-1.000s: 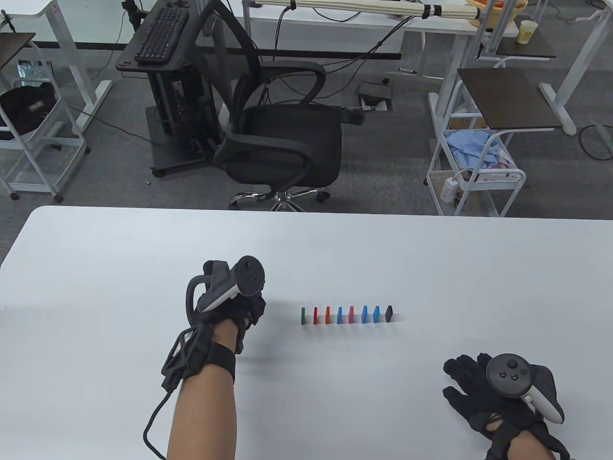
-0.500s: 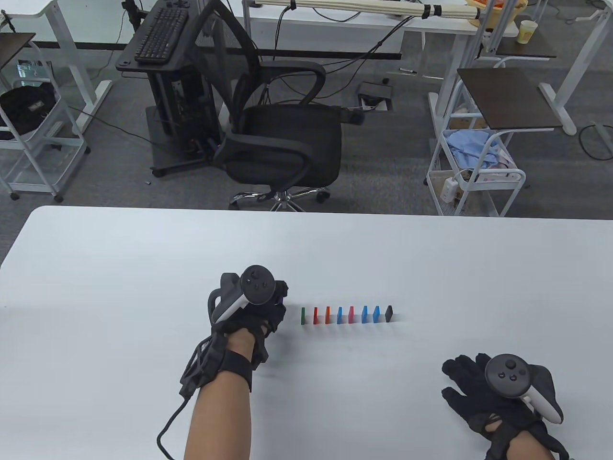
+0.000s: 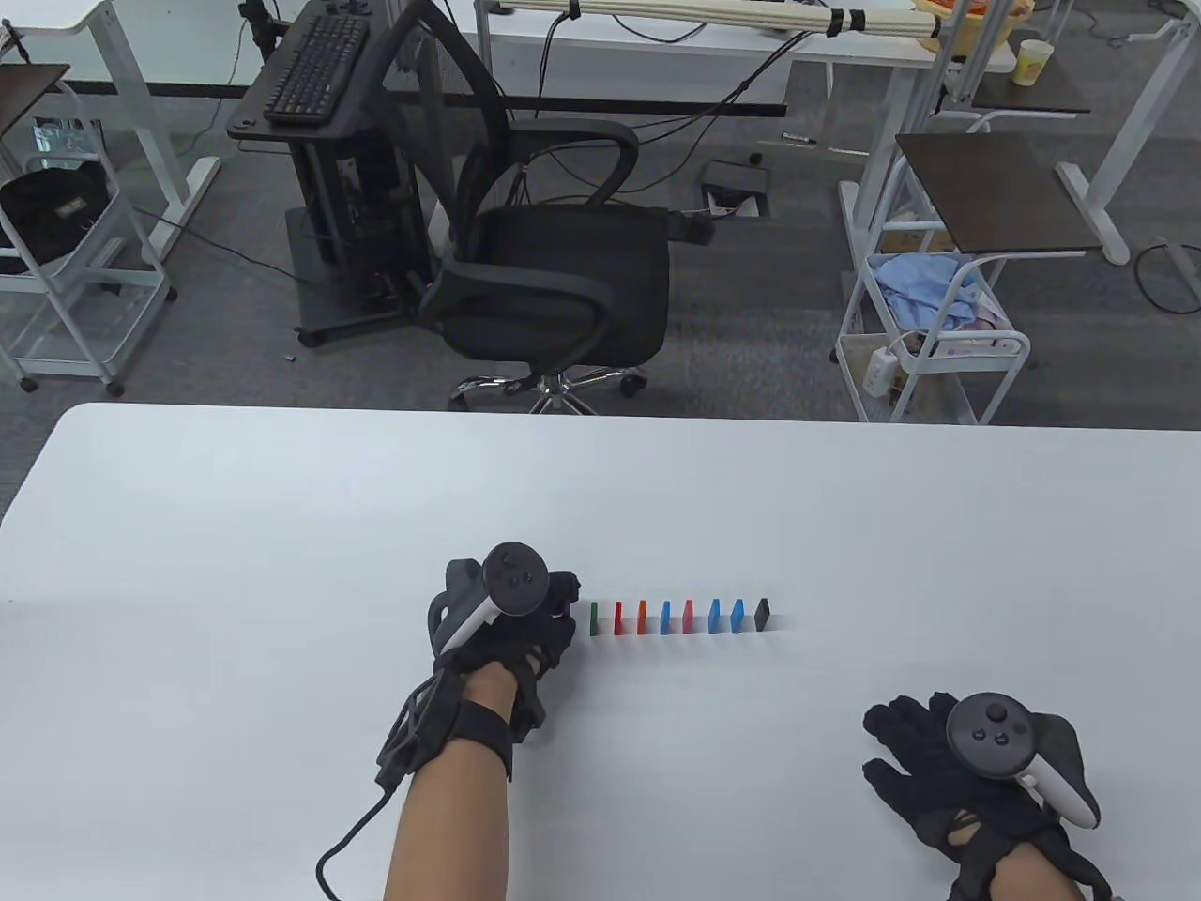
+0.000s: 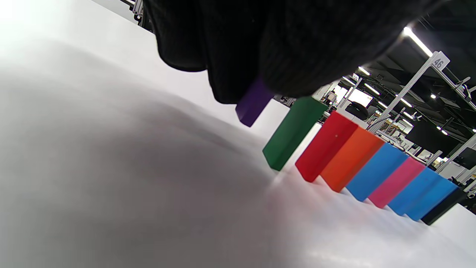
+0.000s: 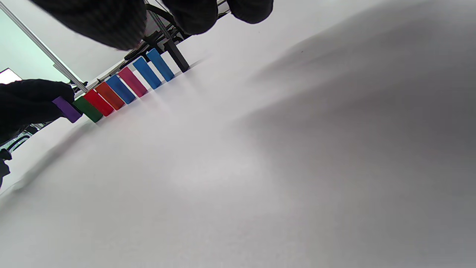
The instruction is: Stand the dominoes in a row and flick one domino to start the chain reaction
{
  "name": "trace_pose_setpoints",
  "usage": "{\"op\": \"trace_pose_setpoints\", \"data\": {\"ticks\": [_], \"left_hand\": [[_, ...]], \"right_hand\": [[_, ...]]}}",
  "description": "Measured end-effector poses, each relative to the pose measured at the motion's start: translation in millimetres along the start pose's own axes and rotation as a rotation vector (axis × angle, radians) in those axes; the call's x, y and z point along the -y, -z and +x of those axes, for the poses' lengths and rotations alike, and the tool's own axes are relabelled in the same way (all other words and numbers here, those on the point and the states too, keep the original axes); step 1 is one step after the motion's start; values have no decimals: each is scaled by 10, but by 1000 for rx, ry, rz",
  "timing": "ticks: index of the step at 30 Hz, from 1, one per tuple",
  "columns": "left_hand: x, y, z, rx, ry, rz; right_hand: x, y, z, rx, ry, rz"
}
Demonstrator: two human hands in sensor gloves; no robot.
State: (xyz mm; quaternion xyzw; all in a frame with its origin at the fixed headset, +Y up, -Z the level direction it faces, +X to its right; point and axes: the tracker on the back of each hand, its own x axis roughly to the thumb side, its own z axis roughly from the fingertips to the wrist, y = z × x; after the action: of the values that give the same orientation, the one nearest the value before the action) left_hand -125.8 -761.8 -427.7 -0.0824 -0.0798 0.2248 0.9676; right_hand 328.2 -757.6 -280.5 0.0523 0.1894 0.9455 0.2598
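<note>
Several dominoes stand upright in a row on the white table [image 3: 281, 526], from a green domino [image 3: 594, 619] at the left end to a black domino [image 3: 762, 614] at the right. My left hand [image 3: 561, 605] pinches a purple domino [image 4: 254, 100] just left of the green domino [image 4: 293, 134], a small gap apart, its lower end close to the tabletop. The right wrist view also shows the purple domino [image 5: 67, 108] in the gloved fingertips. My right hand [image 3: 905, 746] lies flat and open on the table at the front right, holding nothing.
Beyond the table's far edge stand a black office chair [image 3: 554, 282], a keyboard stand [image 3: 319, 84] and a white wire cart [image 3: 929, 328]. A cable [image 3: 338, 845] trails from my left wrist across the table front.
My left hand has moved right with the purple domino, from well left of the row to right beside the green domino. The right hand and the row have stayed put.
</note>
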Motion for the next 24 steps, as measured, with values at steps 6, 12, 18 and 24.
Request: {"op": "trace_pose_setpoints", "data": {"ticks": [6, 12, 18, 24], "left_hand": [[68, 37, 1, -4, 11, -14], [120, 61, -6, -10, 16, -23], [162, 77, -17, -20, 21, -31], [146, 62, -8, -29, 19, -32]], "right_hand": [[7, -2, -1, 0, 0, -2], [12, -4, -3, -2, 1, -1], [13, -5, -6, -5, 2, 0], [14, -5, -6, -7, 2, 2]]}}
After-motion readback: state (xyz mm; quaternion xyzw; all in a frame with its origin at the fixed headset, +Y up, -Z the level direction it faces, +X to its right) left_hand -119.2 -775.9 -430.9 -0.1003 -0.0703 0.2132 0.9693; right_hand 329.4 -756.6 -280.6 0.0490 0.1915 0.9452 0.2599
